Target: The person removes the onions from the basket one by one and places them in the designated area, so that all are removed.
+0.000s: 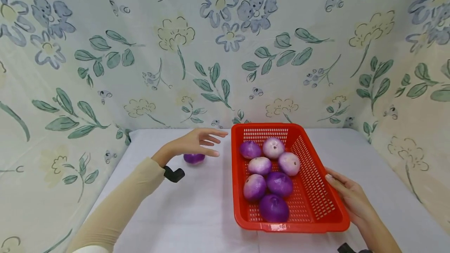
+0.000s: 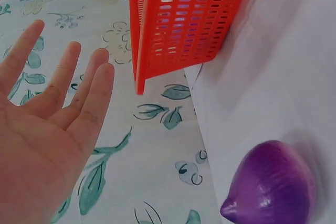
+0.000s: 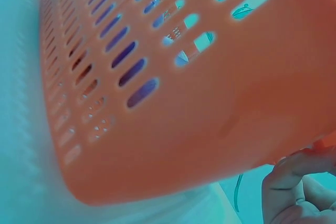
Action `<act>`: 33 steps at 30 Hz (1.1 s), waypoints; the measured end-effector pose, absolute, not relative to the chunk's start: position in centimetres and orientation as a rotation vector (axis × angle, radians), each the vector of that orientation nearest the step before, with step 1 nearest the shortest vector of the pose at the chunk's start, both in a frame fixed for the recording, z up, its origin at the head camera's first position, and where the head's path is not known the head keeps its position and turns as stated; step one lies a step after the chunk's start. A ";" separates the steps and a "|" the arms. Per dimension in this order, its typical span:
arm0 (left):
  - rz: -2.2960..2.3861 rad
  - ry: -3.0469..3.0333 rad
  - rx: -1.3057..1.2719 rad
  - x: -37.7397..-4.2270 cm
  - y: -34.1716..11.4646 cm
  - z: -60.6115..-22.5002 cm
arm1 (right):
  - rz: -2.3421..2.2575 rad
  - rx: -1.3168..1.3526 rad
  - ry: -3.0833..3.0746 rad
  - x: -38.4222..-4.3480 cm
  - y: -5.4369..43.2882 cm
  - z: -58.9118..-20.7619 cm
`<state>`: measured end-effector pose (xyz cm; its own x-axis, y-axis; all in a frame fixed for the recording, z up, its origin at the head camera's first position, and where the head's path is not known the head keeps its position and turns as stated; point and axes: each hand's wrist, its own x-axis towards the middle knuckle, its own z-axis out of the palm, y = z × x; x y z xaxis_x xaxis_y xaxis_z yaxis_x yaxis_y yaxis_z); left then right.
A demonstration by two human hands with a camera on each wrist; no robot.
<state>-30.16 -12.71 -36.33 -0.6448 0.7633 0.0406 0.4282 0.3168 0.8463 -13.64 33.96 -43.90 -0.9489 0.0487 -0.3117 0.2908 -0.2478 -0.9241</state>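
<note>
A red plastic basket [image 1: 321, 159] with slotted walls stands on the table, several purple onions [image 1: 279, 184] lying inside it. My right hand [image 1: 355, 200] grips the basket's rim on its right side; in the right wrist view its curled fingers [image 3: 289, 182] show at the rim beside the slotted wall. Left of the basket, my left hand [image 1: 197, 142] hovers with fingers extended, holding nothing. One more purple onion [image 1: 194, 158] sits on the table below it, partly hidden by that hand in the head view. The left wrist view shows this onion [image 2: 273, 184] apart from the palm.
White cloth covers the table [image 1: 197, 206]. A floral curtain [image 1: 225, 81] hangs behind it and along both sides. Dark wrist-camera mounts [image 1: 174, 174] sit at the wrists.
</note>
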 end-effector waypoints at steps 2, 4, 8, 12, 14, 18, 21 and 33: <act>1.245 2.195 1.112 -30.0 -11.9 -36.0 | -2.327 0.422 1.824 -13.6 33.9 -43.9; 1.227 2.174 1.149 -29.8 -11.1 -35.7 | -2.326 0.427 1.821 -13.7 33.9 -43.9; 1.191 2.115 1.217 -29.4 -9.2 -35.3 | -2.320 0.441 1.806 -13.7 34.0 -43.9; 1.151 2.053 1.293 -29.0 -7.0 -34.9 | -2.336 0.420 1.787 -13.6 34.0 -43.9; 1.141 1.995 1.341 -28.8 -5.9 -34.7 | -2.350 0.404 1.780 -13.6 34.0 -43.9; 1.118 1.849 1.413 -28.5 -3.6 -34.7 | -2.365 0.392 1.772 -13.6 33.9 -44.0; 1.080 1.789 1.439 -28.1 -2.2 -35.0 | -2.359 0.399 1.778 -13.5 33.9 -43.9; 0.876 1.626 1.414 -26.7 2.5 -36.6 | -2.342 0.425 1.792 -13.6 33.9 -43.9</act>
